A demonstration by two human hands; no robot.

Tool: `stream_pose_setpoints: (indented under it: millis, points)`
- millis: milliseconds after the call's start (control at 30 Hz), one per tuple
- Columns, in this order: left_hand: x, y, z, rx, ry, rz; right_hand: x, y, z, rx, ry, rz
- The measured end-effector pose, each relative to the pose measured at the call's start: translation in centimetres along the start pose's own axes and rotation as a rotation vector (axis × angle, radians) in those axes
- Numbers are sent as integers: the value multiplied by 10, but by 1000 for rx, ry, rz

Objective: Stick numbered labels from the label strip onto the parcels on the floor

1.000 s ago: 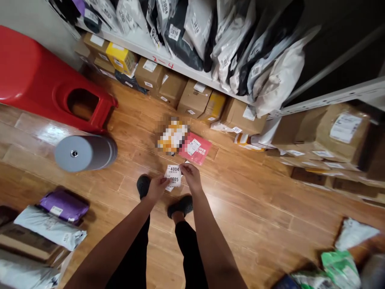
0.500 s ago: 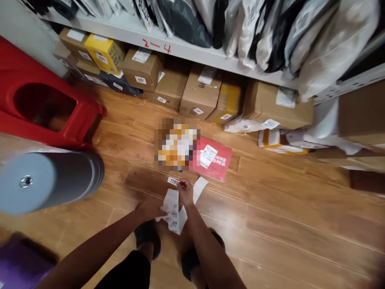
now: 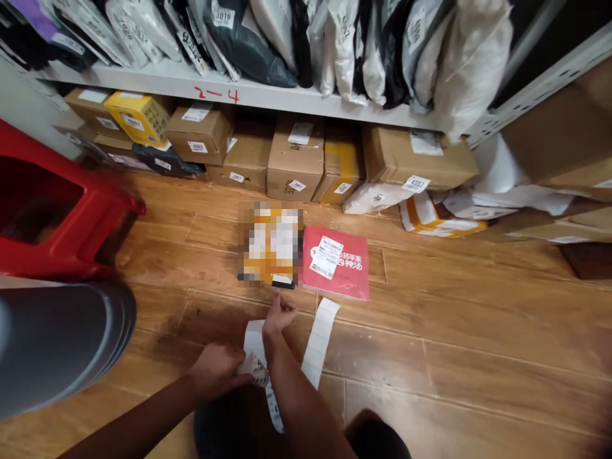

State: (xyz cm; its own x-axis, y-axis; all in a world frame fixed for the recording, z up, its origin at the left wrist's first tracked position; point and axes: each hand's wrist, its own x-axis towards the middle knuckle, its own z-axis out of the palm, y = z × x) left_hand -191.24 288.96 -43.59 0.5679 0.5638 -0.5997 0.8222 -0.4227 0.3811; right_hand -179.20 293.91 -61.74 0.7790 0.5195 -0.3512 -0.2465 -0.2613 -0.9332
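Note:
My left hand (image 3: 217,370) is closed on a long strip of white number stickers (image 3: 256,338). Part of the strip curls below that hand, and a stretch at the right lies beyond my right forearm, which hides its middle. My right hand (image 3: 280,315) reaches past it, index finger stretched toward the near edge of a blurred-out parcel (image 3: 270,245) with white and orange patches. A small white sticker (image 3: 283,279) sits on that edge, just by the fingertip. Beside the parcel a flat red package (image 3: 351,280) with a shipping label lies on the floor.
Cardboard boxes (image 3: 294,162) with number stickers line the floor beneath a white shelf (image 3: 157,84) packed with bagged parcels (image 3: 248,54). A red plastic stool (image 3: 95,248) and a grey cylinder (image 3: 67,344) stand at left. More boxes (image 3: 564,140) are stacked at right.
My right hand has moved the small sticker from above the strip to the parcel's near edge, and its pinch has loosened. The view has shifted; the left hand still grips the strip.

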Motion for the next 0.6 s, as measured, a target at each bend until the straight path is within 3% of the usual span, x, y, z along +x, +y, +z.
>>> stream_pose_setpoints:
  millis: [133, 200, 267, 400, 433, 467, 533, 600]
  points:
    - [5, 0, -3, 93, 39, 24, 3, -11, -10, 0, -134, -102]
    - [9, -1, -9, 67, 105, -28, 4, -20, -23, 20, -76, -77]
    - [15, -1, -16, 23, 188, -123, 4, -32, -41, 79, -170, -4]
    - [36, -4, -23, -314, 363, -211, -5, -62, -78, 124, -972, 5]
    - [42, -6, -23, -462, 390, -202, -6, -69, -84, 90, -1076, -14]
    - [48, -8, -22, -609, 393, -197, -8, -75, -88, 51, -1099, -29]
    - [57, -11, -22, -802, 322, -207, -10, -85, -91, -6, -996, -52]
    - [63, -11, -22, -810, 278, -205, -11, -93, -89, -20, -899, -84]
